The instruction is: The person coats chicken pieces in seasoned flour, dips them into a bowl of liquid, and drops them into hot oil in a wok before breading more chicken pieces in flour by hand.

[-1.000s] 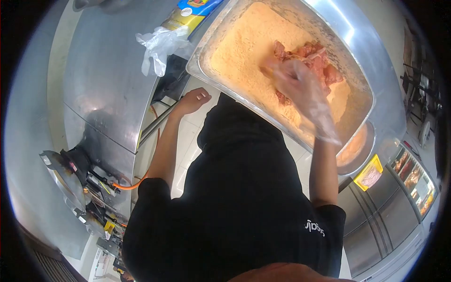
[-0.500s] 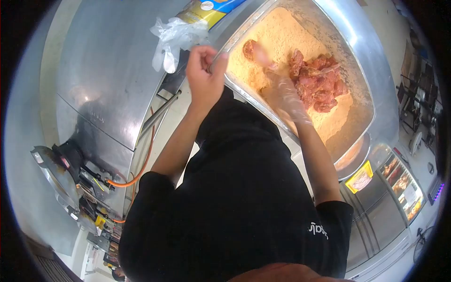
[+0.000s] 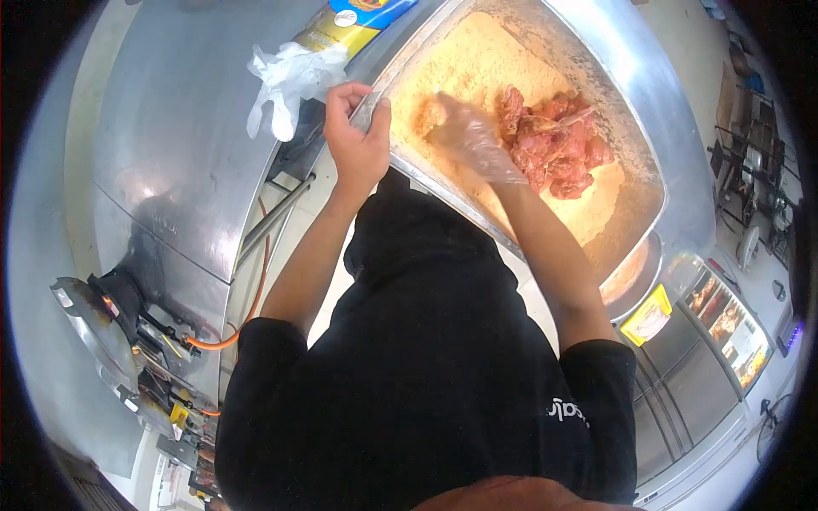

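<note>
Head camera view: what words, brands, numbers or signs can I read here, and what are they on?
Nothing reads with certainty.
Black shirt: pale lettering, perhaps ending "alu", but I can't be sure.
Blue-and-yellow packet: print too blurred to read.
Yellow-edged card: too small and blurred to tell whether it bears words.

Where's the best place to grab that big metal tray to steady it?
Probably the metal tray's near-left corner, coming from the wearer's side, thumb and fingers pinching the rim. The raised, narrow edge suits a pinch, and the left hand grips it there. That spot also seems clear of the raw meat and the gloved right hand inside.
</note>
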A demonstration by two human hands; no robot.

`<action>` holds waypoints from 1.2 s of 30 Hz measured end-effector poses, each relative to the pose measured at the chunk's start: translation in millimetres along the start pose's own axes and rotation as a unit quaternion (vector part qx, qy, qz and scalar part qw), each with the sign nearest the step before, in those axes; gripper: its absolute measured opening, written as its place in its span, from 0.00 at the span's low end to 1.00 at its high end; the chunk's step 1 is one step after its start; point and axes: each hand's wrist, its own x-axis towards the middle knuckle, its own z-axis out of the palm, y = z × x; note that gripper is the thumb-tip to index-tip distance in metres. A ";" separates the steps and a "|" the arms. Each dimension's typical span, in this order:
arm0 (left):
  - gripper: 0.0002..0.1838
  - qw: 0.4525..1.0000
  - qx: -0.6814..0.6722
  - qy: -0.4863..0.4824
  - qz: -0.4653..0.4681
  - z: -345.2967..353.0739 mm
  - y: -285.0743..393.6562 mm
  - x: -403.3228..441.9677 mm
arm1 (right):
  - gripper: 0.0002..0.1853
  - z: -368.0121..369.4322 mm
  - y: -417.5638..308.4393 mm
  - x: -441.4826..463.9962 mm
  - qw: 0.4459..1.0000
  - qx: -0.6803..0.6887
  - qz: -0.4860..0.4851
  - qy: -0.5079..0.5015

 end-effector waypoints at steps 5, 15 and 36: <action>0.14 0.999 -0.007 -0.008 -0.031 -1.6 -1.2 -2.8 | 0.27 -51.1 -6.4 12.3 0.965 -0.183 -0.073 0.176; 0.15 0.999 -0.036 -0.004 -0.037 -0.7 -2.3 -3.7 | 0.24 -67.6 24.5 15.4 0.953 -0.274 -0.126 0.042; 0.13 0.999 -0.036 0.021 -0.002 2.3 -9.7 -3.4 | 0.26 -7.7 -18.2 17.4 0.931 -0.117 -0.097 0.333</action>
